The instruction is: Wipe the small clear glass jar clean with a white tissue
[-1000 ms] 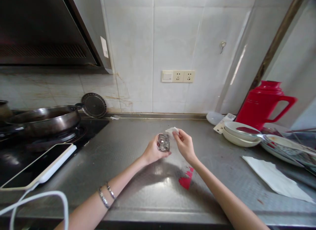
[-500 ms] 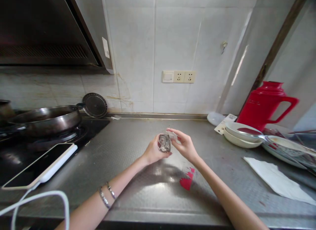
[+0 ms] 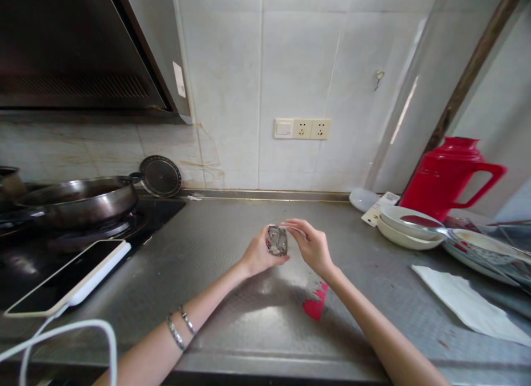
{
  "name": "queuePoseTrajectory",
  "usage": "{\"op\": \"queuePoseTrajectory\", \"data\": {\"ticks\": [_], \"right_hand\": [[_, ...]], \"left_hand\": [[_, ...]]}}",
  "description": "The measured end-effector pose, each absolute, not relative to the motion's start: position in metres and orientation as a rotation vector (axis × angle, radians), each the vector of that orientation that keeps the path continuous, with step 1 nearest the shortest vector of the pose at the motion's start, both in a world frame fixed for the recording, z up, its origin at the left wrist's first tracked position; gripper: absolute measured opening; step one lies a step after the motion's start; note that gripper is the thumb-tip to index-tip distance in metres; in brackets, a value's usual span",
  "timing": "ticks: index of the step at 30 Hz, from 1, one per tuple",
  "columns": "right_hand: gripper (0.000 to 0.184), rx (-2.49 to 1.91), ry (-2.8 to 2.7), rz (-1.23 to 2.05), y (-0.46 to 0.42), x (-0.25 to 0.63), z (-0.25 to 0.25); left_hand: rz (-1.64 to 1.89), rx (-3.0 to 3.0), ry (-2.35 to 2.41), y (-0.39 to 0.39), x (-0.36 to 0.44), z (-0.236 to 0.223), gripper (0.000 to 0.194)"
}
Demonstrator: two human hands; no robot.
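Observation:
My left hand (image 3: 258, 254) is closed round a small clear glass (image 3: 276, 240), held above the steel counter (image 3: 232, 297) near its middle. My right hand (image 3: 312, 245) is right beside the glass, its fingers curled over the glass's upper right edge. A small white tissue is pressed under those fingers and hardly shows. A red scrap (image 3: 315, 303) lies on the counter below my right wrist.
A dark pan (image 3: 78, 201) sits on the stove at the left, with a phone (image 3: 62, 278) and white cable (image 3: 62, 333) in front. At the right stand a red jug (image 3: 446, 173), stacked white bowls (image 3: 409, 227), plates and a paper towel (image 3: 467, 306).
My right hand has moved left with the white tissue, from just apart from the glass to pressing against its top. The tissue, plainly seen before, is now mostly hidden.

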State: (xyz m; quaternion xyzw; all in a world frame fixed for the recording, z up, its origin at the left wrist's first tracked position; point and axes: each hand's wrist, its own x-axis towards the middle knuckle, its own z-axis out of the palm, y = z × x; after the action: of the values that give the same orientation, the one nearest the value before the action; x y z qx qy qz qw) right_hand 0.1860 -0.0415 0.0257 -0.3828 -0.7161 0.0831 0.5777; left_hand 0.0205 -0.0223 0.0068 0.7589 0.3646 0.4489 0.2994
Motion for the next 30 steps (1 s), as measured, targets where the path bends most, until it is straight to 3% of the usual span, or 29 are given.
{"op": "queuePoseTrajectory", "data": {"ticks": [30], "right_hand": [[0.019, -0.877, -1.620, 0.143, -0.047, 0.177, 0.021]], "left_hand": [[1.182, 1.824, 0.901, -0.031, 0.024, 0.013, 0.066]]}}
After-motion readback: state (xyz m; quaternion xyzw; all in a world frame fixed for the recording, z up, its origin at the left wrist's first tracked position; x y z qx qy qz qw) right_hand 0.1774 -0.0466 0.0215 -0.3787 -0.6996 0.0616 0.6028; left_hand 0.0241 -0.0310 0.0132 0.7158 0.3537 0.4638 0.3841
